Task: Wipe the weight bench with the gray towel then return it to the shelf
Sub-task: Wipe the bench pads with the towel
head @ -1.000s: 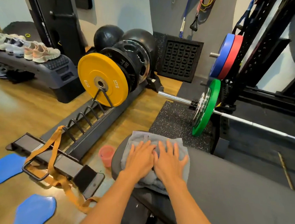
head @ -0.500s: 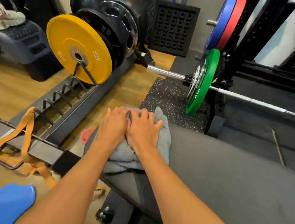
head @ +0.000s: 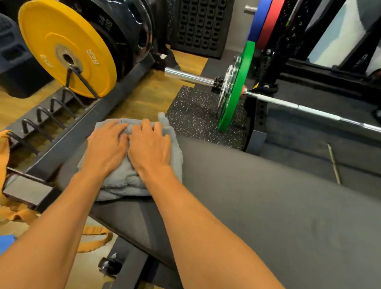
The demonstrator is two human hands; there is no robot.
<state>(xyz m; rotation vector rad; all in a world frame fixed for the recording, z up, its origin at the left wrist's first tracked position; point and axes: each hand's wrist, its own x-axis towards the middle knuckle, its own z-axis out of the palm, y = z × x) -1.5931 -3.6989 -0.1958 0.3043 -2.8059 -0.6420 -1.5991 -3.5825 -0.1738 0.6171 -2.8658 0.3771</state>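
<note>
Hands side by side, left hand (head: 107, 148) and right hand (head: 150, 149) clutching the gray towel (head: 122, 183) with bent fingers; weight bench (head: 271, 207) extends lengthwise to their right.

Definitely a gym; at 10 o'clock a yellow bumper plate (head: 67, 48) marked 15 stood in a floor plate rack (head: 91, 122), with black iron plates (head: 126, 25) stacked behind it; at 1 o'clock a barbell (head: 313, 111) carried a green plate (head: 235, 88) over a speckled rubber mat (head: 198, 115); a blue plate (head: 260, 15) and a red plate (head: 272, 16) hung on a black power rack (head: 290, 26) near 12; a padded weight bench (head: 271, 207) filled 3 to 5 o'clock; wood flooring (head: 141, 95) showed around 11.
</note>
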